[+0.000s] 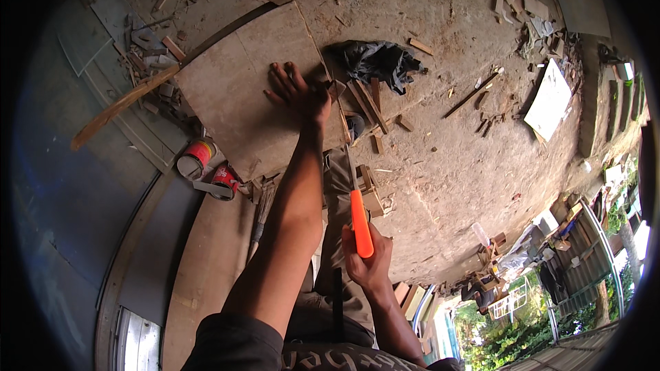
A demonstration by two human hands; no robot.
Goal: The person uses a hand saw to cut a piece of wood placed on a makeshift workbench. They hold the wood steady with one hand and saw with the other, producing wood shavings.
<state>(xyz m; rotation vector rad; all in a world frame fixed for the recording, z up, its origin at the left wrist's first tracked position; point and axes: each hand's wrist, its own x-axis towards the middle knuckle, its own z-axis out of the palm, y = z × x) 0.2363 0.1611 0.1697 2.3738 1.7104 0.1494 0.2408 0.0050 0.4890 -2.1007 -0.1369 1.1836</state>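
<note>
A thin plywood board (237, 86) lies raised in front of me, propped on a wooden beam. My left hand (300, 96) rests palm down on it near its right edge, fingers spread. In my right hand (370, 261) is a handsaw (360, 223), gripped by its orange handle. Its narrow blade points away from me and meets the board's right edge at the near corner. How deep the teeth sit in the wood cannot be made out. A small brown wood piece (336, 89) shows beside my left thumb.
Left of the board stand two red paint cans (196, 159) and a long wood strip (113, 113). A crumpled black plastic bag (375, 62) and wood offcuts (369, 104) lie on the dirt floor to the right. Farther right is a white sheet (550, 102).
</note>
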